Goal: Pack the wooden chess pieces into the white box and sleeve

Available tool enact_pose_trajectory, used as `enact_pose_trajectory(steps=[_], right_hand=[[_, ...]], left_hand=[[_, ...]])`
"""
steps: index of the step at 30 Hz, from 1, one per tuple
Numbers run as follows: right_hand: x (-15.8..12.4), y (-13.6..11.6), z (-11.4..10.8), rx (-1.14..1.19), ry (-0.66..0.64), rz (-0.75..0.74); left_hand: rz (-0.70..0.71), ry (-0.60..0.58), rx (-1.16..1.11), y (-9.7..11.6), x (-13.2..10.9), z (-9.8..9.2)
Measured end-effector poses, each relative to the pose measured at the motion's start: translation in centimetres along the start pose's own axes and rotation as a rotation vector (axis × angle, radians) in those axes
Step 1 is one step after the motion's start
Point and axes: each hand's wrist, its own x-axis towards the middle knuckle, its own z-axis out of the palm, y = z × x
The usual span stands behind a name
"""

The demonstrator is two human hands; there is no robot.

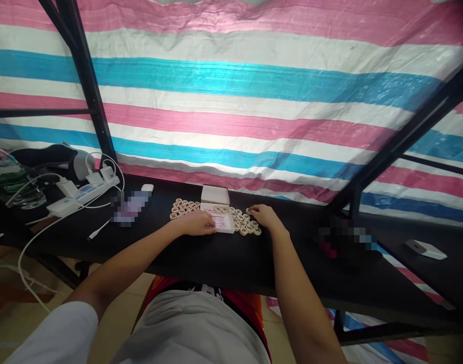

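A small open box (226,225), white with pink grid lines inside, lies on the black table with its lid (215,194) raised at the back. Two round Chinese chess pieces (223,209) sit at the box's far end. My left hand (199,223) reaches over the box's left side with curled fingers; whatever they hold is hidden. To its left are several red-marked chess pieces (182,208), partly covered by the hand. My right hand (267,217) pinches a chess piece (248,211) at the far right edge of a group of dark-marked chess pieces (243,222).
Left of the pieces lie a blurred-out phone-like object (131,208), a white case (146,187) and a cable plug (98,230). A power strip (83,196) and a water bottle (16,184) stand farther left. To the right are a blurred dark object (345,240) and a white adapter (426,249).
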Motion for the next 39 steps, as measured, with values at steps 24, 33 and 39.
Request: enact_pose_trajectory(steps=[24, 33, 39], right_hand=[[-2.2, -12.7, 2.2, -0.207, 0.04, -0.469], [-1.4, -9.2, 2.0, -0.022, 0.249, -0.424], [-0.9, -3.6, 0.7, 0.048, 0.103, -0.263]], left_hand=[[0.018, 0.011, 0.03, 0.3, -0.1, -0.1], [0.001, 0.014, 0.021, 0.3, 0.0, -0.1], [-0.013, -0.001, 0.005, 0.2, 0.0, 0.0]])
